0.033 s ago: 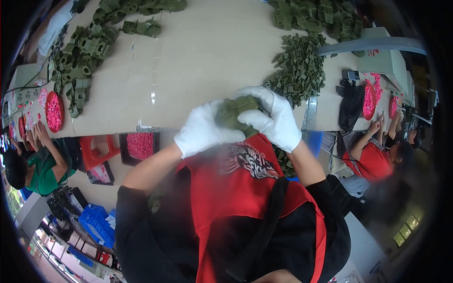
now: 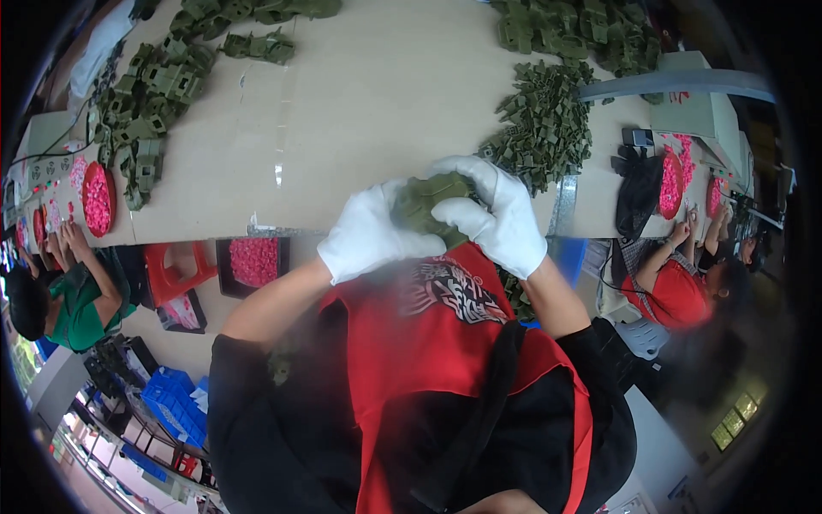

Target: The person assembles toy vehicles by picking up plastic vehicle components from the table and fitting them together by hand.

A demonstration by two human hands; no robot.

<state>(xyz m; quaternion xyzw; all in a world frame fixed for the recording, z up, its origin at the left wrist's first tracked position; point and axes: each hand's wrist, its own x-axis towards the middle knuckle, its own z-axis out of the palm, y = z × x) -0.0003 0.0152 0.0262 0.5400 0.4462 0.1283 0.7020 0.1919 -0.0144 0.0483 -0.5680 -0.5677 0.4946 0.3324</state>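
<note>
Both my hands wear white gloves and hold one olive-green moulded plastic part above the table's front edge. My left hand is closed on its left side, the fingers partly hidden behind it. My right hand grips the right side, with the thumb lying across the face of the part. Much of the part is covered by the gloves. Just right of my right hand lies a heap of small green plastic pieces on the table.
Larger green parts lie along the left; more are piled at the far right. A grey metal bar crosses the right side. Red trays of pink pieces stand near co-workers at both sides. A red stool is at left.
</note>
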